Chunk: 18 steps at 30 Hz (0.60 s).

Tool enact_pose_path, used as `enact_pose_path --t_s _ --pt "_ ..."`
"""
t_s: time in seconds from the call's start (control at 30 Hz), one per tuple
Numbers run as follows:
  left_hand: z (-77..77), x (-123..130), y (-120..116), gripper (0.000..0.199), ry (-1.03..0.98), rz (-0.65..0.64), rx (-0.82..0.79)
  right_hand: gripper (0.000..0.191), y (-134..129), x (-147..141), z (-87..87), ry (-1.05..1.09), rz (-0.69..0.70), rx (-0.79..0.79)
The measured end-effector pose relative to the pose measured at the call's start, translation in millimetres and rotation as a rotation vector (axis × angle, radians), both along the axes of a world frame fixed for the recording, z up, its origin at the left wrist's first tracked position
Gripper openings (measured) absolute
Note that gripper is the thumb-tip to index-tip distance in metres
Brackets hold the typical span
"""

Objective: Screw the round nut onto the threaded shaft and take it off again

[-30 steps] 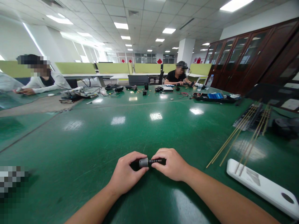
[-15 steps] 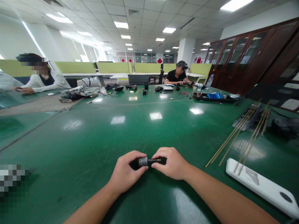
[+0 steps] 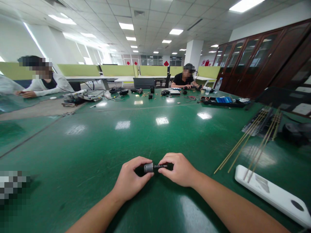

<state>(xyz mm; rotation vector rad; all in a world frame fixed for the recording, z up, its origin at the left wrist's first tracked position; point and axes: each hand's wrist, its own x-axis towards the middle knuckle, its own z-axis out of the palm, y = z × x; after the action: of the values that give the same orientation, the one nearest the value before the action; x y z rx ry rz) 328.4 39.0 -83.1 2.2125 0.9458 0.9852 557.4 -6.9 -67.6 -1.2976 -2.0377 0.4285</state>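
Observation:
A small grey cylinder (image 3: 148, 167) with a thin dark ridged shaft (image 3: 162, 166) lies level between my two hands, just above the table or resting on it; I cannot tell which. My left hand (image 3: 132, 178) grips the cylinder, thumb below and forefinger above, with its dark rear end inside the palm. On the other side, my right hand (image 3: 178, 170) is closed, its thumb and forefinger curled around the shaft's free end. How firmly those fingertips press on the shaft is unclear.
Right of my right arm lies a long white device (image 3: 272, 195), with several thin wooden sticks (image 3: 245, 139) reaching over it. Black tools and parts (image 3: 152, 92) are scattered along the far side of the green table (image 3: 109, 139). Two people (image 3: 186, 77) sit across from me.
My right fingertips have shifted very slightly rightward, away from the cylinder. My left hand keeps the same grip and position.

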Motion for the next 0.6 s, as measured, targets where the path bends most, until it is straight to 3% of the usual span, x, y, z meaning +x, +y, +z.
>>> enact_pose_path --t_s 0.6 --pt "0.4 -2.2 0.4 0.028 0.011 0.015 -0.020 0.010 -0.9 1.3 2.4 0.016 -0.014 0.010"
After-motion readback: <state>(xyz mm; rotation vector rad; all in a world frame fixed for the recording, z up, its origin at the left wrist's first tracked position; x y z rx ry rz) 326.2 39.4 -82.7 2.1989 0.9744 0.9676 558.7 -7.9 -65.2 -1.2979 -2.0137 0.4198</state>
